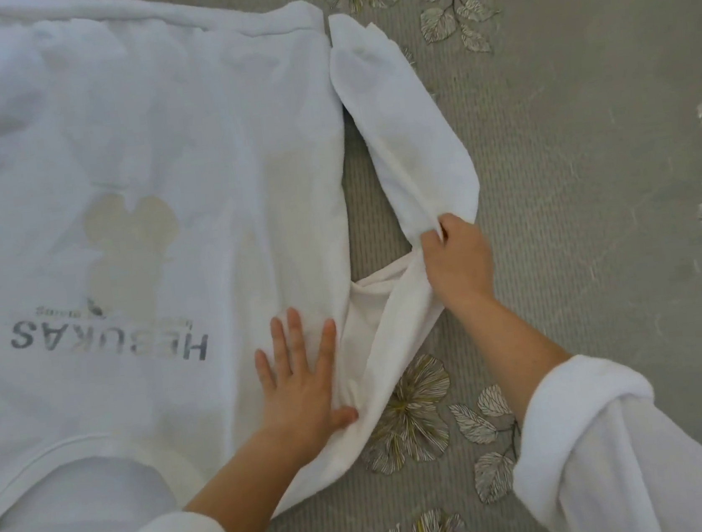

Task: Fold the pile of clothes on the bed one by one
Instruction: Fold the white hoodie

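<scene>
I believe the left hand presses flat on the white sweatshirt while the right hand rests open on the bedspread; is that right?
Not quite. In the head view the right hand grips the sleeve of the garment rather than resting open on the bedspread. The left hand does press flat on the white sweatshirt.

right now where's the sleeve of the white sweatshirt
In the head view, the sleeve lies right of centre on the floral bedspread, beside the right edge of the sweatshirt, gripped at its bend by the right hand.
</scene>
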Tool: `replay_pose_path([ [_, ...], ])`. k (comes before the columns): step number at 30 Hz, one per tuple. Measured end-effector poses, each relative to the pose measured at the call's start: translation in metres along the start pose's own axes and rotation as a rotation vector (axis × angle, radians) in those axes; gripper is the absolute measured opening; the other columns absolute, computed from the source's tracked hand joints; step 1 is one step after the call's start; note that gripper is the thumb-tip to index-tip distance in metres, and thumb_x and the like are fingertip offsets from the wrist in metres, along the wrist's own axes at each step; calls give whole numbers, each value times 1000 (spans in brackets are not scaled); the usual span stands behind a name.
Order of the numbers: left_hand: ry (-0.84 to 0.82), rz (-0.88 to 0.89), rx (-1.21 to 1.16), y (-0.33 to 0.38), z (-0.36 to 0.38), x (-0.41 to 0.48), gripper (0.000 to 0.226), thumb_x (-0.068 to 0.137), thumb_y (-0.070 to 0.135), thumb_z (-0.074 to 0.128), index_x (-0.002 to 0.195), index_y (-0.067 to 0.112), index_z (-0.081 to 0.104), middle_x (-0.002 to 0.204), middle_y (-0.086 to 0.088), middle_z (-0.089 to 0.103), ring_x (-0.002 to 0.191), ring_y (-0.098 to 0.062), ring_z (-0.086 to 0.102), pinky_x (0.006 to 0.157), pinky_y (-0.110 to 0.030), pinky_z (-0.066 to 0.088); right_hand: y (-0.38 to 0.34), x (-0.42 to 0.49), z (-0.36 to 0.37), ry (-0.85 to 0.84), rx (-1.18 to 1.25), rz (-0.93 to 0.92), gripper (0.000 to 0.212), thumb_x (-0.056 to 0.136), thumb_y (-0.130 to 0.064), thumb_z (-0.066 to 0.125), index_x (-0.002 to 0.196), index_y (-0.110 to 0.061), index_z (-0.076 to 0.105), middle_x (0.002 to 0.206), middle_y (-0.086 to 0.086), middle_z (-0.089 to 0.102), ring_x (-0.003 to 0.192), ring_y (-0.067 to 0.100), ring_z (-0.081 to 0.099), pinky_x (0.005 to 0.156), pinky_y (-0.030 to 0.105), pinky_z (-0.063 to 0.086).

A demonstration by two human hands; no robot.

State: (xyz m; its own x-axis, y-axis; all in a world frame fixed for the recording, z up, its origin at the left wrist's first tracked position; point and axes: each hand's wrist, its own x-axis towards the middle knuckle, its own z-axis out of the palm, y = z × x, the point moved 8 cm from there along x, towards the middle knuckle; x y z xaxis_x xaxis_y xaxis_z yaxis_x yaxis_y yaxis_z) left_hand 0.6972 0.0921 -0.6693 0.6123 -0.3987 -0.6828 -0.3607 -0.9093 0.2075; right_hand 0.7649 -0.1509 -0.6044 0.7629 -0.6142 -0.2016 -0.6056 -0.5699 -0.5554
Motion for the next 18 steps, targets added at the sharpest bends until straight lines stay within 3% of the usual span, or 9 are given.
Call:
replay_pose_path([
  [2, 4, 37, 16, 6, -3, -3, 117, 81, 65, 54, 123, 34, -51, 133, -8, -59, 121, -37, -52, 108, -62, -14, 33, -7, -22, 225, 402, 307, 32, 85, -4, 45, 56, -16, 35, 57, -2, 36, 52, 12, 32, 45, 19, 26],
  [3, -2, 72, 33, 10, -4, -5, 114, 83, 62, 53, 123, 37, -51, 133, -4, -59, 122, -35, -52, 109, -62, -13, 53, -17, -27, 339, 617, 498, 29, 82, -1, 43, 57, -15, 40, 58, -1, 40, 54, 13, 38, 48, 21, 32],
  [5, -40, 166, 79, 20, 0, -11, 108, 86, 56, 54, 124, 45, -47, 132, 1, -59, 122, -32, -52, 108, -62, -14, 85, -44, -25, 451, 943, 815, 21, 81, 3, 41, 74, -8, 57, 71, 3, 55, 64, 18, 54, 53, 25, 44],
  [6, -66, 212, 102, 24, 3, -14, 106, 86, 54, 54, 128, 46, -43, 132, 1, -59, 123, -32, -51, 107, -61, -16, 94, -57, -23, 426, 986, 891, 19, 81, 2, 43, 86, -5, 60, 78, 4, 58, 70, 19, 58, 55, 26, 46],
  [8, -111, 271, 127, 28, 7, -19, 100, 87, 51, 55, 139, 45, -30, 134, -2, -56, 125, -33, -48, 106, -61, -17, 99, -70, -28, 317, 876, 829, 24, 79, -4, 52, 103, -7, 56, 86, 2, 58, 80, 20, 56, 59, 26, 44],
  [11, -133, 312, 178, 27, 6, -21, 96, 87, 47, 57, 145, 42, -19, 138, -6, -52, 129, -34, -44, 107, -62, -15, 76, -64, -39, 155, 537, 556, 36, 79, -25, 71, 110, -11, 59, 95, -4, 62, 84, 15, 58, 67, 27, 45],
  [13, -141, 338, 194, 26, 5, -25, 94, 88, 44, 59, 147, 40, -15, 139, -7, -50, 131, -34, -42, 108, -62, -13, 52, -54, -47, 119, 352, 487, 36, 79, -38, 73, 82, -4, 62, 72, 1, 57, 65, 14, 53, 58, 26, 40],
  [15, -151, 363, 155, 24, 6, -31, 90, 88, 44, 59, 149, 40, -8, 143, -6, -46, 134, -33, -39, 110, -60, -13, 24, -44, -63, 215, 301, 464, 48, 82, -41, 69, 54, -10, 45, 53, 0, 39, 47, 9, 39, 48, 23, 31],
  [18, -184, 407, 55, 15, 9, -42, 79, 92, 51, 49, 148, 43, -5, 151, 0, -36, 137, -30, -36, 112, -54, -14, -44, -33, -77, 426, 539, 329, 47, 86, -36, 65, 52, -17, 39, 52, -5, 37, 43, 1, 37, 49, 19, 36],
])
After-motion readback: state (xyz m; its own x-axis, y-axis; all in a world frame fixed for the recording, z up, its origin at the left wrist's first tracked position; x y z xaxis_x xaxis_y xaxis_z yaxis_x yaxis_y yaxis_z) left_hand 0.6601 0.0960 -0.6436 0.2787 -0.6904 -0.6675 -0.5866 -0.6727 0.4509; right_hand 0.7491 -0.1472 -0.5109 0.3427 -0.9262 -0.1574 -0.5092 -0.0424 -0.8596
